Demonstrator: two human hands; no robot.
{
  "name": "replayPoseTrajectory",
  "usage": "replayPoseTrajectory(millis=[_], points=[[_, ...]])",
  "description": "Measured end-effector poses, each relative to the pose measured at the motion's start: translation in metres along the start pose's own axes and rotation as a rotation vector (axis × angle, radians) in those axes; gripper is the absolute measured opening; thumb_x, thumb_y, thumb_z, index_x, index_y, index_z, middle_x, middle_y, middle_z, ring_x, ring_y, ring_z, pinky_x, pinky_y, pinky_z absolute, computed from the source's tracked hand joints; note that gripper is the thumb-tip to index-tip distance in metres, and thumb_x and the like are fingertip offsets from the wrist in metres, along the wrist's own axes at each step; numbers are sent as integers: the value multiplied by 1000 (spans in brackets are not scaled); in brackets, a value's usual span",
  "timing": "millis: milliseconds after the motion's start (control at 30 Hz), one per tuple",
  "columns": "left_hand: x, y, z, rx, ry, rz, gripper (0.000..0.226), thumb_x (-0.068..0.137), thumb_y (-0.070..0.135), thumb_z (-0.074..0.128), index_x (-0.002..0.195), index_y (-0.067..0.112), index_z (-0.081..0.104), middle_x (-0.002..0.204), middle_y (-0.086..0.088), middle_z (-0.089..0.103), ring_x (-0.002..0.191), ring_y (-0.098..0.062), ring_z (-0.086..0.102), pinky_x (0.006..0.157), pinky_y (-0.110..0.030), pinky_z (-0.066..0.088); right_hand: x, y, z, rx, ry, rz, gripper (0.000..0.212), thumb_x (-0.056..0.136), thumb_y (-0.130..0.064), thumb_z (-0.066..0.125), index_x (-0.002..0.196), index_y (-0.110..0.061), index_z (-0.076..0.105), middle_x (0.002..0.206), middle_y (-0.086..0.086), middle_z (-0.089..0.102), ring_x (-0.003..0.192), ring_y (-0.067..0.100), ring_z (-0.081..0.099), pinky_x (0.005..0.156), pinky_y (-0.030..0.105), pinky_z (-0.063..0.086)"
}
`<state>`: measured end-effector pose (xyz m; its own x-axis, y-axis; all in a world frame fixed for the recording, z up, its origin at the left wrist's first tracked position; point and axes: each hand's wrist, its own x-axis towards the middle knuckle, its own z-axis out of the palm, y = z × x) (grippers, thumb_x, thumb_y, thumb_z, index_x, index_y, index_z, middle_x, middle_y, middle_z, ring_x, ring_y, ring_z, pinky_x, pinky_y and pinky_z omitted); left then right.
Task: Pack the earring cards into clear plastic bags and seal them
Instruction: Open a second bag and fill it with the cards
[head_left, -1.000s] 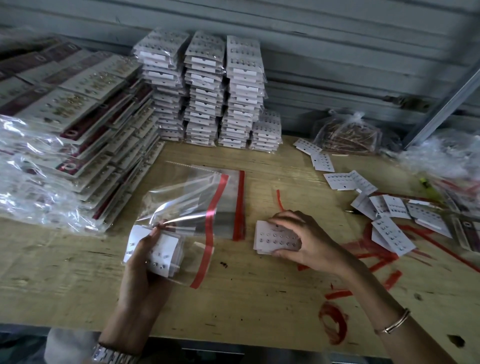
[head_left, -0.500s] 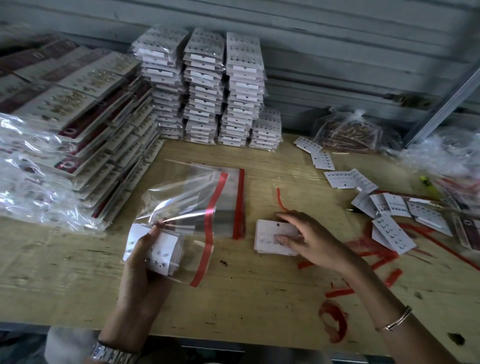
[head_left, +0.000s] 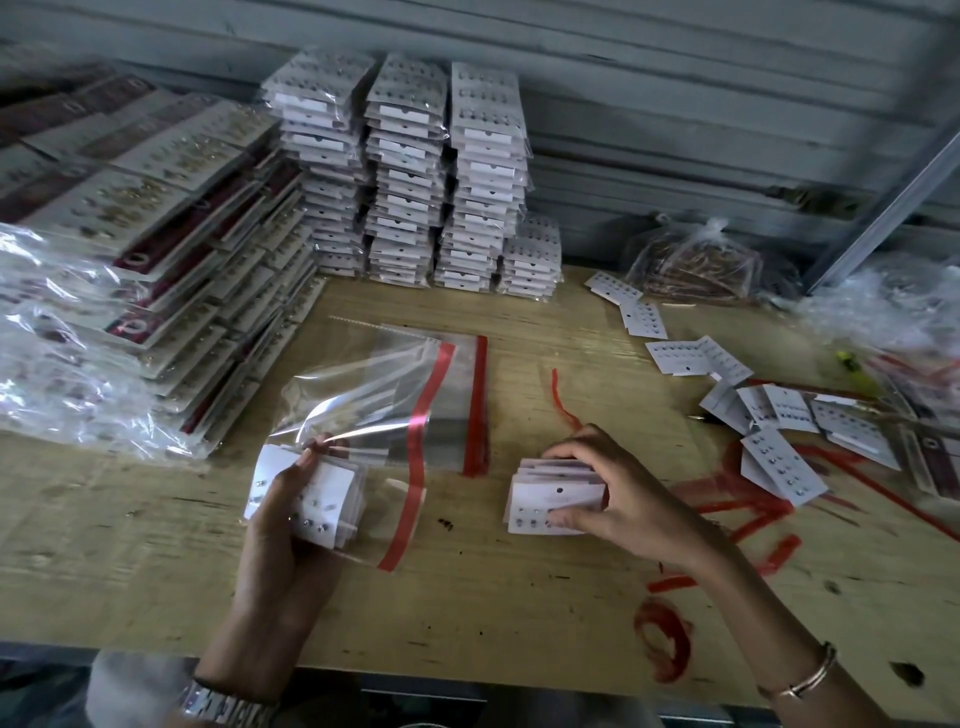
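On the pale plywood tabletop: a small stack of white earring cards sits just right of a flat pile of empty clear bags with red strips.
Left hand: fingers curl round a clear plastic bag with a red seal strip and the wad of white cards that seems to sit in its closed end (the film's left edge is hard to trace). The bag's mouth gapes towards the right.
Right hand: it curves over the small stack, thumb on the near face and fingers over the far edge, gripping it.
Step in hand: probably gathering another batch for the open bag, which is not yet sealed.
Next move calls for: lifting the stack squared up and sliding it past the red strip without snagging, while the left hand holds the mouth open.
Waiting: loose white earring cards scattered well to the right.
Apparently done: tall stacks of bagged cards at the back.
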<state>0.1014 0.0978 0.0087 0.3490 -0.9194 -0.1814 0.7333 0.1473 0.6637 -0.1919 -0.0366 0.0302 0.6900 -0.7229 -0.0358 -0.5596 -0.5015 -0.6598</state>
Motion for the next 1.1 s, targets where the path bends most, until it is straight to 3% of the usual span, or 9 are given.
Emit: replayPoseTrajectory(millis=[200, 433, 633, 700, 767, 833, 967, 1100], points=[[-1, 0, 2, 27, 6, 2, 17, 102, 20, 48, 104, 17, 65, 100, -6, 64, 88, -23, 64, 72, -35, 58, -15, -3, 9, 116, 69, -57, 51, 79, -33, 81, 125, -32, 60, 121, -14, 52, 115, 10, 56, 94, 17, 46], [-2, 1, 2, 15, 7, 7, 18, 101, 18, 48, 103, 17, 66, 99, -4, 65, 88, -21, 65, 73, -34, 58, -32, -8, 16, 276, 118, 104, 70, 76, -37, 83, 134, -53, 47, 127, -33, 56, 116, -11, 53, 89, 0, 38], [-4, 2, 4, 32, 3, 5, 21, 102, 18, 46, 102, 16, 67, 98, -5, 67, 86, -22, 67, 71, -35, 59, -35, -7, 19, 334, 143, 170, 45, 75, -45, 80, 115, -52, 59, 112, -25, 67, 103, -8, 61, 82, 2, 41], [-4, 1, 4, 31, 11, 2, 20, 101, 19, 47, 104, 16, 66, 99, -5, 67, 87, -22, 67, 71, -35, 59, -34, -9, 18, 319, 159, 175, 39, 76, -45, 79, 107, -59, 60, 106, -27, 68, 98, -10, 62, 79, 2, 41], [-4, 0, 3, 24, 22, -2, 18, 100, 19, 49, 108, 15, 64, 100, -6, 66, 88, -22, 65, 71, -34, 59, -30, -15, 13, 307, 129, 175, 39, 76, -45, 78, 104, -64, 59, 107, -31, 67, 98, -12, 61, 79, 1, 41], [-3, 0, 3, 22, 24, -3, 18, 100, 19, 48, 111, 14, 61, 100, -6, 66, 87, -22, 65, 70, -34, 59, -23, -21, 1, 285, 46, 150, 37, 78, -44, 79, 108, -56, 63, 108, -26, 69, 99, -7, 64, 80, 7, 46], [-4, 0, 3, 32, 15, -1, 19, 101, 19, 48, 108, 13, 64, 100, -6, 68, 85, -22, 69, 70, -36, 59, -4, -41, -32, -72, -130, 63, 31, 81, -37, 76, 110, -36, 65, 92, -13, 71, 82, 3, 66, 71, 23, 54], [-6, 0, 4, 25, -6, 17, 22, 101, 19, 47, 103, 13, 69, 95, -6, 70, 80, -21, 70, 65, -36, 59, 13, -64, -42, -651, -298, 28, 17, 78, -23, 68, 91, -23, 56, 77, -9, 56, 70, 12, 56, 55, 29, 44]])
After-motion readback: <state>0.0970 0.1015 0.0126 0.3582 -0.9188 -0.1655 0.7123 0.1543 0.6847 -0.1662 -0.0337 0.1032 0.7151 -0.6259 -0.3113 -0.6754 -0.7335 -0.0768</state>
